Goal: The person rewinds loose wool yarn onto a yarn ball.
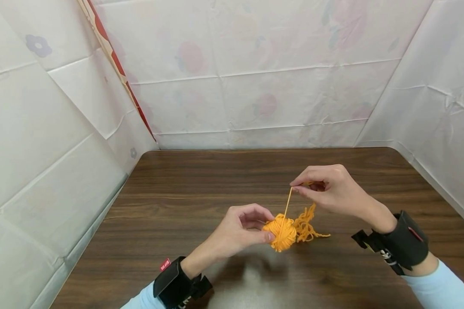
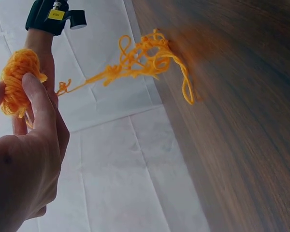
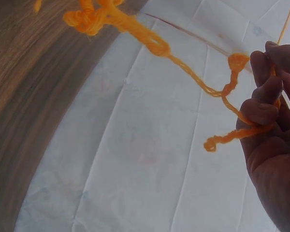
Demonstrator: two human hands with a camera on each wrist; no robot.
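Yarn winding looks to be the step in hand, judged from how the strand runs between the two hands. Nearest the person, the left hand pinches a small orange yarn ball between thumb and fingertips, holding it just above the dark wooden surface, about midway between its left and right edges. Just beside the ball, toward the right edge, a loose tangle of kinked yarn droops onto the surface, its free end trailing out. Farther off and higher, the right hand pinches the taut strand that rises from the ball, fingers curled round it; the right wrist view shows more crinkled yarn looped through those fingers. The next move probably calls for laying this strand round the ball with steady tension, while the left hand keeps hold and turns the ball so the tangle feeds without knotting.
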